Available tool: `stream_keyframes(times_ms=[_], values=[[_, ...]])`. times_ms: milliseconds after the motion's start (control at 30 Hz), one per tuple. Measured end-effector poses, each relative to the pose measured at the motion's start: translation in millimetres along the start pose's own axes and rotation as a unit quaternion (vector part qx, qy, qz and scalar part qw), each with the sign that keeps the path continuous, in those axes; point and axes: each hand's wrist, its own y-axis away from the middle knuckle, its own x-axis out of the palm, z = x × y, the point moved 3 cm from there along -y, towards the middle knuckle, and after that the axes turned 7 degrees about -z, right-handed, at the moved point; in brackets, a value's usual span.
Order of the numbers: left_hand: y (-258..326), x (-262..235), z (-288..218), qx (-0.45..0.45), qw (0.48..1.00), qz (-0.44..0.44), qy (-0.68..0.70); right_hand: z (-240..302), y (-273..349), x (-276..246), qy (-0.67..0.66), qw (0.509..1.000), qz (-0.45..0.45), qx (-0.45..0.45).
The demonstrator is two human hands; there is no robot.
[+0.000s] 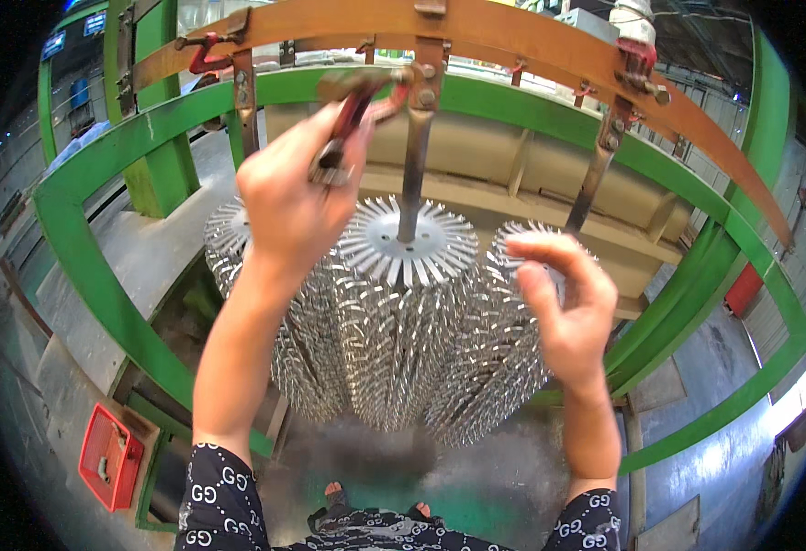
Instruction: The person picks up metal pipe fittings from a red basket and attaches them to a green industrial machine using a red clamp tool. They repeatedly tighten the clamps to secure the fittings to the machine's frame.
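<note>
At the far left, a red basket (pixel 126 482) sits low with a few metal pieces in it. Above, a red clamp (pixel 203 62) is fastened to the orange beam (pixel 513 32).

Next comes the left hand (pixel 297 174), its grip closed around a red-and-metal clamp (pixel 352 119). This clamp is raised in front of the green frame (pixel 513 101), beside the top of the middle rod (pixel 416 165); it is blurred, so I cannot tell whether its tip touches the bracket there. It looks like solid metal: probably dense for its size, quite stiff and hard to break, perhaps a little slick on the painted part. The red body seems the best place to hold it, with fingers clear of the screw end.

Below, the middle rod carries a slotted disc (pixel 380 234) hung with shiny metal strips (pixel 398 349). That load is likely heavy in bulk and apt to swing or snag; the bare rod would be the safer hold.

At right, the right hand (pixel 573 303) holds nothing, its grip open with fingers curved, before the right-hand disc.
</note>
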Motion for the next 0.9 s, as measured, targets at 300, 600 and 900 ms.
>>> stream_keyframes(times_ms=[300, 600, 900], values=[[-6.2, 80.5, 76.4, 0.019, 0.997, 0.028, -0.066, -19.7, -120.9, 62.3, 0.217, 0.948, -0.069, -0.222], [-8.7, 75.8, 68.4, 0.023, 0.998, 0.054, -0.018, -36.4, -186.9, 108.0, 0.349, 0.851, -0.112, -0.376], [-7.7, 83.5, 70.4, 0.059, 0.998, 0.03, -0.022, -51.4, -199.0, 109.1, 0.337, 0.806, -0.086, -0.478]])
